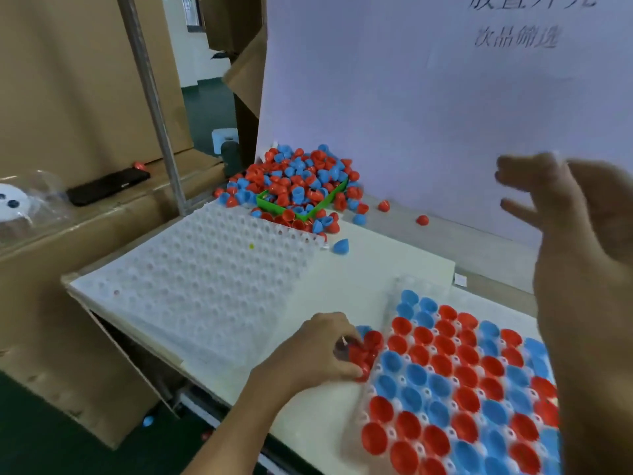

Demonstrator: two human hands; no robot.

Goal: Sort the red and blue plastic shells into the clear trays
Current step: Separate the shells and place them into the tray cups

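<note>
Left fingers: my left hand [320,351] has its fingers curled round a small clutch of red shells [363,354], pinched at the near-left edge of the filled tray [394,289].
Right fingers: my right hand [579,241] is raised over the far-right side of the filled tray, fingers spread and loose, nothing in them; they are blurred, so I can't say more of how they lie.
Left arm: my forearm comes up from the near edge of the white board [394,265] and lies across it toward the filled tray.
Done: nearly every pocket I can see in the filled tray holds a red or blue shell, mouth up, the colours mixed in patches; a few pockets at its far corner look bare.
Left to do: the empty tray [205,275], left of the filled tray, looks to have nothing in its pockets.
Supply: a big heap of shells [301,180] spills over a green bin [301,207] beyond the filled tray; strays lie near it, among them a blue shell [340,246].
Judgement: roughly one tray in; I'd guess these reds go in the last pockets.
</note>
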